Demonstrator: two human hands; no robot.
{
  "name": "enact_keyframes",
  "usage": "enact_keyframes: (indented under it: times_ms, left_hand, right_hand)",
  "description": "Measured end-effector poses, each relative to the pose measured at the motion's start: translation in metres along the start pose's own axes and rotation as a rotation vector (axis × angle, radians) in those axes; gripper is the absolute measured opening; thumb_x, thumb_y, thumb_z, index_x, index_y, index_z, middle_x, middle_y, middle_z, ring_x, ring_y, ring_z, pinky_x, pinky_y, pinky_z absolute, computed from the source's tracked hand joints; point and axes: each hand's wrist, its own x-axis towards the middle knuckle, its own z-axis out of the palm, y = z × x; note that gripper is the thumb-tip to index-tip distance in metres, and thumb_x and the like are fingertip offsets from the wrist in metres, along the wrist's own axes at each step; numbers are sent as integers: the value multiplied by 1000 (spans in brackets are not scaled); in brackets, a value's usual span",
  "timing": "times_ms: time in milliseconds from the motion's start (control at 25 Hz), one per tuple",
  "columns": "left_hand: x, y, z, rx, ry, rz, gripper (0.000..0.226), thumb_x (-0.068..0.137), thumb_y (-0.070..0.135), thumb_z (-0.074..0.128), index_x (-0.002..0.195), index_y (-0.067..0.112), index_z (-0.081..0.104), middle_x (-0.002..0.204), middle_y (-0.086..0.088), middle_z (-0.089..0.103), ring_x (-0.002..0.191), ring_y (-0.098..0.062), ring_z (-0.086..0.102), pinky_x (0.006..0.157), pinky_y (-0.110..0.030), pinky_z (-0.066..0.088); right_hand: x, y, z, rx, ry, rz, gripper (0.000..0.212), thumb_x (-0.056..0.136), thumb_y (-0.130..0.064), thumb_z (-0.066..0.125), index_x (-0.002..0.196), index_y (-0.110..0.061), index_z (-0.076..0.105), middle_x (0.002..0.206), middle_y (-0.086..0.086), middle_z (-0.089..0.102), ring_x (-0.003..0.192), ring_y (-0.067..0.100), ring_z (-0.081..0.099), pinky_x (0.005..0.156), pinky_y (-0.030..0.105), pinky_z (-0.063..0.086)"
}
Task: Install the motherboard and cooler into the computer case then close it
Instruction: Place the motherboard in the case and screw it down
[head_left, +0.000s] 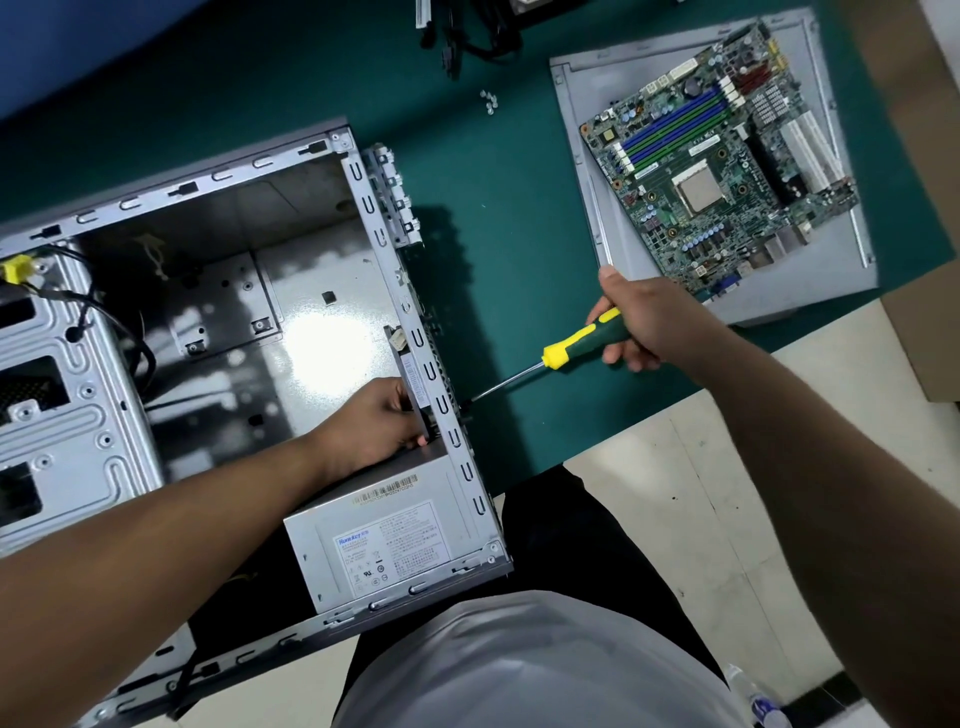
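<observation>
On the green worktop (519, 260): computer case (260, 291), open, on its side; stiff sheet steel, probably heavy, edges likely sharp. Motherboard (722, 176) well apart, resting on the grey side panel (587, 156); rigid but fragile, best lifted by its bare edges. Left hand (379, 421) grips a part at the rear wall; right hand (644, 322) grips a screwdriver (566, 353), tip at the case's back.

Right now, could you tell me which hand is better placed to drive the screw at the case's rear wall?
Right hand: it grips the screwdriver, tip at the case wall. Left hand holds a part inside.
</observation>
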Motion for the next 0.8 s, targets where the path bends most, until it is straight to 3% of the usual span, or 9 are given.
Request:
enact_keyframes:
  times_ms: [120, 200, 400, 480, 560, 600, 680, 760, 800]
  left_hand:
    - [0, 2, 1, -6, 1, 5, 17, 89, -16, 57, 94, -8, 72, 95, -27, 73, 95, -46, 67, 81, -44, 58]
    - [0, 1, 0, -8, -5, 1, 15, 90, -15, 58, 95, -9, 71, 96, -30, 72, 96, -49, 66, 84, -50, 56]
    - [0, 2, 0, -9, -6, -4, 15, 89, -19, 56, 97, -15, 68, 99, -36, 69, 100, -55, 63, 88, -57, 53]
    - [0, 2, 0, -5, -9, -2, 14, 90, -18, 56, 98, -16, 67, 99, -37, 68, 100, -55, 63, 88, -57, 53]
    - [0, 2, 0, -3, -6, -3, 14, 90, -17, 57, 99, -16, 68, 99, -37, 69, 100, -54, 63, 87, -54, 53]
    - [0, 2, -1, -4, -4, -1, 14, 90, -17, 57, 99, -16, 68, 100, -37, 69, 100, -54, 63, 86, -53, 53]
    - [0, 2, -1, -8, -11, 10, 14, 90, -17, 58, 99, -15, 68, 100, -37, 69, 100, -53, 63, 88, -53, 53]
    - [0, 2, -1, -12, -17, 12, 13, 89, -17, 58, 99, -15, 68, 99, -36, 69, 100, -53, 63, 89, -55, 53]
    - [0, 1, -1, -11, -18, 10, 13, 88, -18, 58, 98, -16, 67, 99, -36, 69, 100, -53, 63, 89, -55, 52]
  right_hand:
    - [0, 6, -18, 424, -178, -43, 24, 102, -5, 48, 114, -7, 69, 109, 15, 68, 95, 22, 70, 77, 30, 59]
    - [0, 11, -24, 453, -258, -82, 36, 93, 14, 52, 118, -4, 70, 124, 22, 61, 111, 27, 69, 87, 29, 60]
    - [4, 6, -13, 256, -159, 41, 27, 96, 0, 50, 115, -1, 70, 94, 15, 77, 78, 24, 77, 53, 22, 57]
    - [6, 6, -13, 197, -180, 90, 23, 99, -20, 56, 110, -3, 67, 75, 13, 73, 50, 19, 65, 41, 20, 46]
    - [10, 6, -13, 144, -176, 109, 40, 96, -49, 61, 89, -10, 62, 60, 9, 59, 35, 17, 39, 38, 18, 28]
    - [11, 7, -13, 88, -146, 118, 49, 92, -61, 61, 82, -13, 59, 57, 7, 55, 35, 17, 34, 39, 18, 27]
    - [13, 10, -14, -18, -104, 95, 46, 95, -61, 59, 89, -16, 61, 72, 9, 66, 46, 18, 52, 46, 24, 46]
    - [11, 13, -20, -64, -165, -63, 8, 102, -24, 61, 106, -22, 68, 108, 12, 70, 79, 20, 69, 78, 32, 61]
    - [10, 15, -24, 3, -214, -115, 21, 103, -9, 57, 109, -24, 71, 116, 12, 67, 93, 21, 69, 90, 36, 59]
